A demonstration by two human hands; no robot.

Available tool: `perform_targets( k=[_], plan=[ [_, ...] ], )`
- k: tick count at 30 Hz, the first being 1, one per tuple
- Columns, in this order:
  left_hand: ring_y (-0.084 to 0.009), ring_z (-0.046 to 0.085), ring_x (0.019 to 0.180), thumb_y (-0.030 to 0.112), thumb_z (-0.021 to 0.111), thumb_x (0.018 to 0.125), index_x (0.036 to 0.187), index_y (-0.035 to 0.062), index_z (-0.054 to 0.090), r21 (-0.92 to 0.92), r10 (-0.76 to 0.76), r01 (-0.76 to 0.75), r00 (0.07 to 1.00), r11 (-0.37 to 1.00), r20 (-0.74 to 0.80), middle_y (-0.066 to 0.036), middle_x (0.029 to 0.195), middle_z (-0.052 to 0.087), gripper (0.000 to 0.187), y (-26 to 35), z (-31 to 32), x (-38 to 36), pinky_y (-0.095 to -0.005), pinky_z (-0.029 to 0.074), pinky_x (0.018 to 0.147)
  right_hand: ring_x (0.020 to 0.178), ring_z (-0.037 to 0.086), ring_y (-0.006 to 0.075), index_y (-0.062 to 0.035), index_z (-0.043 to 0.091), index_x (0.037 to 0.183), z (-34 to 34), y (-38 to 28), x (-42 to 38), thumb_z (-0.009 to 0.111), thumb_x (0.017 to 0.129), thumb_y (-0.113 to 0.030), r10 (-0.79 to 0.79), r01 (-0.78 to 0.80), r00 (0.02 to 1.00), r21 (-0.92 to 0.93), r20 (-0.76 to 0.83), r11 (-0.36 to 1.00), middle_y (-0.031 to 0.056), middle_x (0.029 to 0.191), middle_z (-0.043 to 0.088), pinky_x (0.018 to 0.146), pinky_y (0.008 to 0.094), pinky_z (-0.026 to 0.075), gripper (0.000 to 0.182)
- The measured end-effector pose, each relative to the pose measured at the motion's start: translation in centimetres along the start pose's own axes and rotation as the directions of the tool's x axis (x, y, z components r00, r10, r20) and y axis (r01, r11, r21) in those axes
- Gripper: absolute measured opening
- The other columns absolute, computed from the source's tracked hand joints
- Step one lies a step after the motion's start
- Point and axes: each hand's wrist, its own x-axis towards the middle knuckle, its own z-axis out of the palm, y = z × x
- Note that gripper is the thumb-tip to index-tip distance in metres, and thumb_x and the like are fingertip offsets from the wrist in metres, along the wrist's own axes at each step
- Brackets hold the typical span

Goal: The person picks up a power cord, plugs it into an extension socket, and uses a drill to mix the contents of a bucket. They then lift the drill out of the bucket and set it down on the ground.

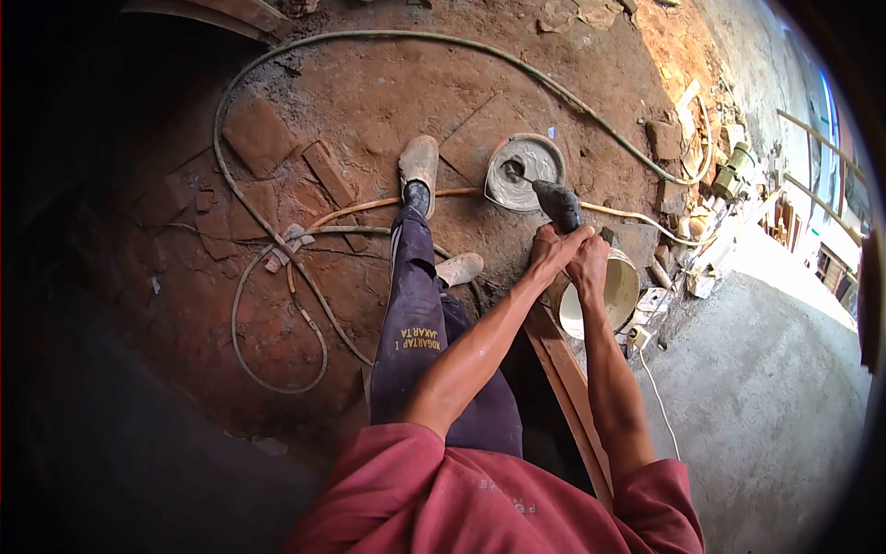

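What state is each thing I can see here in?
Drill: held in left hand and right hand; whether it's running, I can't tell.
Grey paste: wet-looking, ridged.
Paste bucket: open, upright.
White bucket: open, partly hidden.
Hose: uncoiled, looped across the ground.
Shoes: worn, dirty.

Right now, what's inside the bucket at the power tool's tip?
Grey, wet-looking mix lies inside the bucket, with the power tool's shaft dipping in. The mix covers the bottom, hiding it.

Yellow "JAKARTA" (420, 332) marks the purple trousers (403, 380); lettering (507, 497) on the red shirt (489, 526) is unreadable.
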Motion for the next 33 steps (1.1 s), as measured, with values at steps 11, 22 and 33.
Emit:
perform_targets(
  k=[11,22,33],
  plan=[
    [-0.009,0.054,0.058,0.032,0.072,0.075,0.069,0.0025,0.064,-0.005,-0.001,0.001,1.0,1.0,0.026,-0.001,0.066,0.062,0.032,1.1,-0.1,0.1,-0.0287,0.043,0.052,0.065,0.063,0.042,0.0107,0.056,0.072,-0.1,-0.3,0.4,0.062,0.078,-0.028,0.056,-0.055,0.998,0.021,-0.006,0.998,0.031,0.064,0.056,0.055,0.0455,0.046,0.04],
    [-0.0095,0.055,0.059,0.032,0.072,0.075,0.07,0.001,0.065,-0.013,0.031,-0.031,0.999,0.999,0.033,-0.002,0.067,0.064,0.032,1.9,0.0,0.2,-0.0298,0.044,0.053,0.064,0.063,0.0415,0.0107,0.057,0.072,-0.1,-0.3,0.9,0.063,0.078,-0.027,-0.005,0.005,0.999,-0.005,-0.036,1.0,0.0311,0.064,0.055,0.054,0.0441,0.046,0.038],
    [-0.0095,0.055,0.06,0.029,0.071,0.074,0.07,-0.0006,0.064,0.015,0.025,-0.026,0.999,1.0,0.043,-0.003,0.068,0.063,0.031,2.5,0.4,1.6,-0.03,0.044,0.053,0.064,0.063,0.0433,0.0094,0.057,0.073,-0.3,0.1,2.2,0.061,0.078,-0.026,-0.022,0.021,0.999,-0.027,-0.043,0.999,0.0304,0.066,0.057,0.055,0.0455,0.048,0.036]
  ],
)
